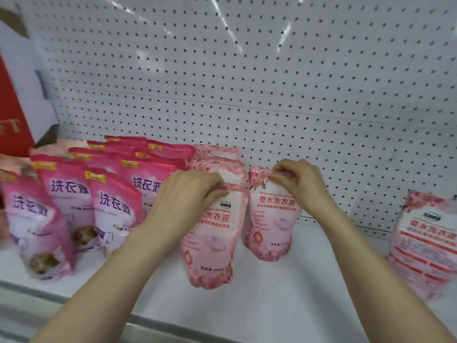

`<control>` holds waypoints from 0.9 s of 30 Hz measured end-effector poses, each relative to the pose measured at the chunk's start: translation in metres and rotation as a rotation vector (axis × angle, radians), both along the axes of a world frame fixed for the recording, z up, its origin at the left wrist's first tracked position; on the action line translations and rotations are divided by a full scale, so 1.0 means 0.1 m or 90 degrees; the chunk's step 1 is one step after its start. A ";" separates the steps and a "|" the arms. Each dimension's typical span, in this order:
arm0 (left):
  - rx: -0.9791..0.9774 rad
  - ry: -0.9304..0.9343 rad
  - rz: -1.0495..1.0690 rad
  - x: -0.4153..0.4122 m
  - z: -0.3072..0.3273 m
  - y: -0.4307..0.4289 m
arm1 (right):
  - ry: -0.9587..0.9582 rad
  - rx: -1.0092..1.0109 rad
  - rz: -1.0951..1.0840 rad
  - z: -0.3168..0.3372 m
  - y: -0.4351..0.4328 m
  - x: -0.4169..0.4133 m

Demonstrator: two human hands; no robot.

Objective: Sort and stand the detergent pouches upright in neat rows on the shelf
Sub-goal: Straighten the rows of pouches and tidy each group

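Both hands are on pouches at the middle of the shelf (296, 298). The left hand (190, 191) has its fingers curled over the top of a pale pink pouch (212, 246) standing near the front edge. Just beside it, set a little further back, a second pale pink pouch (269, 226) stands upright, and the right hand (296, 181) pinches its top seam. More of the same run back in a row (217, 157) towards the pegboard (247, 82). Magenta pouches (111, 206) stand in rows on the left, and a leaning stack (422, 246) sits at the right edge.
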State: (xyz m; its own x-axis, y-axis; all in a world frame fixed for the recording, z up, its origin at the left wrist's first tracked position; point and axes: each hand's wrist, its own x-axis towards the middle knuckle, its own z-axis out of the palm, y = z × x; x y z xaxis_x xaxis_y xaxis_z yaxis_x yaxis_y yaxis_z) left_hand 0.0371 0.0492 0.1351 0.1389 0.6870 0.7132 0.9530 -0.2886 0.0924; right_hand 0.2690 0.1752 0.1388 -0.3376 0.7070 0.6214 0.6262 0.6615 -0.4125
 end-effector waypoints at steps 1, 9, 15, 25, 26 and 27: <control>0.000 -0.007 0.002 0.00 0.00 0.01 | -0.001 0.006 0.002 0.00 0.03 -0.02; 0.029 -0.019 0.016 0.04 -0.01 0.02 | -0.047 0.081 -0.051 -0.08 0.05 -0.09; 0.037 -0.012 0.002 0.08 -0.01 -0.09 | -0.143 0.098 -0.101 -0.03 -0.18 0.00; 0.137 -0.069 -0.144 0.34 -0.36 -0.49 | -0.088 0.102 -0.208 -0.55 -1.35 0.66; 0.128 -0.083 -0.171 0.43 -0.46 -0.54 | -0.073 0.087 -0.223 -0.68 -1.51 0.75; 0.112 -0.097 -0.196 0.54 -0.55 -0.58 | -0.058 0.071 -0.240 -0.80 -1.65 0.85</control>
State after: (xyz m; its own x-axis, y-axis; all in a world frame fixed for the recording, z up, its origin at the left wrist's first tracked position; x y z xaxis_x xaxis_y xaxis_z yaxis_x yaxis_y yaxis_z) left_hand 0.0914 -0.0084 0.0797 0.2025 0.4947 0.8451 0.7985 -0.5831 0.1500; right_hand 0.3536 0.0097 0.0589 -0.1240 0.7220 0.6806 0.8642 0.4157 -0.2836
